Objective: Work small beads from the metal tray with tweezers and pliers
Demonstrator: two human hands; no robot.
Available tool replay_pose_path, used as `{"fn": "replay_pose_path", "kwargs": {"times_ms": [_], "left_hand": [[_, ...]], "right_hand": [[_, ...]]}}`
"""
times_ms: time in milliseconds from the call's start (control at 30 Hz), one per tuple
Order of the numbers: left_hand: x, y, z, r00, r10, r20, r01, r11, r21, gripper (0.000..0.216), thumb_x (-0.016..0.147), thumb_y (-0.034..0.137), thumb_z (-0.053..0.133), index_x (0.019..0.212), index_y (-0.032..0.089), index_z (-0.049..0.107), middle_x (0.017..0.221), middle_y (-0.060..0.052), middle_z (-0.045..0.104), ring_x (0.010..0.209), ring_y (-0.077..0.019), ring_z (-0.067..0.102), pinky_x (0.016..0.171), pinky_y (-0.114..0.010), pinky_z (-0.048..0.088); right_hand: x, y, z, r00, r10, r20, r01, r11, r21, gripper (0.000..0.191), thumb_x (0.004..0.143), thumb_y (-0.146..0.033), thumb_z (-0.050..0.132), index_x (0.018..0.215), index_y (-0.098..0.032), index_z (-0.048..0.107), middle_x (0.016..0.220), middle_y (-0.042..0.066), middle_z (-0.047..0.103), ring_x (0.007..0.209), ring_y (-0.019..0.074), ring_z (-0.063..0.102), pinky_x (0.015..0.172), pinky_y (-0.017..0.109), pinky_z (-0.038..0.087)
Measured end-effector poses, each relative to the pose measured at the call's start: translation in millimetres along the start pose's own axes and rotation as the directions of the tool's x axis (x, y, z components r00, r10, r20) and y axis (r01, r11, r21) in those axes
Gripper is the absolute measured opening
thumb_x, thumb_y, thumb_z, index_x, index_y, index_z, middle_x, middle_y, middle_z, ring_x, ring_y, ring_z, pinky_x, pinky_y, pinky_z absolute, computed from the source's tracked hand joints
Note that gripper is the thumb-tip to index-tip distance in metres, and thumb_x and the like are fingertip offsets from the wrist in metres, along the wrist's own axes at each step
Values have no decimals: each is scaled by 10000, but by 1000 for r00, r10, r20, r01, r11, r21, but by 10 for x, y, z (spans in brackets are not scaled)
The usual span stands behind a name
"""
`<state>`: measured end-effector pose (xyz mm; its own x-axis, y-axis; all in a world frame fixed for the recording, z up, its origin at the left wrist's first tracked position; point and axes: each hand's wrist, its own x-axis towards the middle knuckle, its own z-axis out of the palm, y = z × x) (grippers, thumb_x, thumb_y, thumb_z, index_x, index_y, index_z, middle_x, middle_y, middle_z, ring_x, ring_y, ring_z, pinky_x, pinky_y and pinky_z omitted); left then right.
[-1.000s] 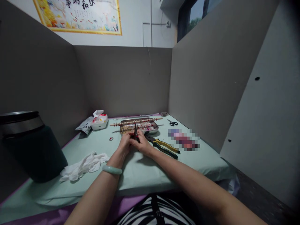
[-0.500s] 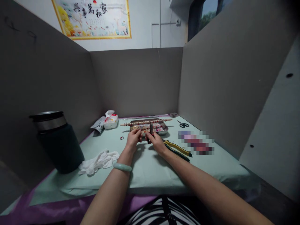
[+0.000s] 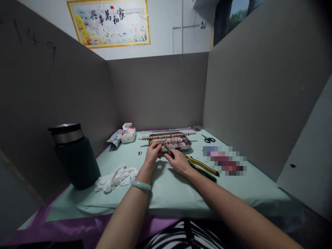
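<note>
My left hand (image 3: 153,154), with a pale green bangle (image 3: 140,185) on the wrist, is pinched closed on something too small to make out. My right hand (image 3: 180,162) grips small dark pliers (image 3: 167,150) whose tip points up-left toward my left fingers. Both hands rest on the pale green table cover just in front of a metal tray (image 3: 188,144) filled with small beads. A wooden stick threaded with beads (image 3: 167,136) lies across the tray's far edge.
Yellow-handled pliers (image 3: 203,166) lie right of my right hand, scissors (image 3: 209,139) further back. A dark insulated jug (image 3: 74,155) stands at left with crumpled white gloves (image 3: 115,177) beside it. A small ring (image 3: 140,152) and a tissue pack (image 3: 124,135) lie behind. Grey partitions enclose the table.
The small pliers have tilted from upright to leaning left toward my left fingers. The view has shifted, so everything sits further right in the picture.
</note>
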<state>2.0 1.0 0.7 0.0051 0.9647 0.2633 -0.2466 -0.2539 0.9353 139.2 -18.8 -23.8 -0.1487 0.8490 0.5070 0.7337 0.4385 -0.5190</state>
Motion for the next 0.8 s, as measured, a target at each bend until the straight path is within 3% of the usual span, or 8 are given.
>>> {"fn": "replay_pose_path", "kwargs": {"times_ms": [800], "left_hand": [[-8,17,-9,1000,-4,-1,4,999,37,198,638,299,658,688,134,558,431,78,362,354,-35,290,348,-190,238]], "right_hand": [[-17,-6,-18,999,32,25,-32,999,-18,328,854,-467,442,819,-187,610,783,38,642,677,157,544,574,241,270]]}}
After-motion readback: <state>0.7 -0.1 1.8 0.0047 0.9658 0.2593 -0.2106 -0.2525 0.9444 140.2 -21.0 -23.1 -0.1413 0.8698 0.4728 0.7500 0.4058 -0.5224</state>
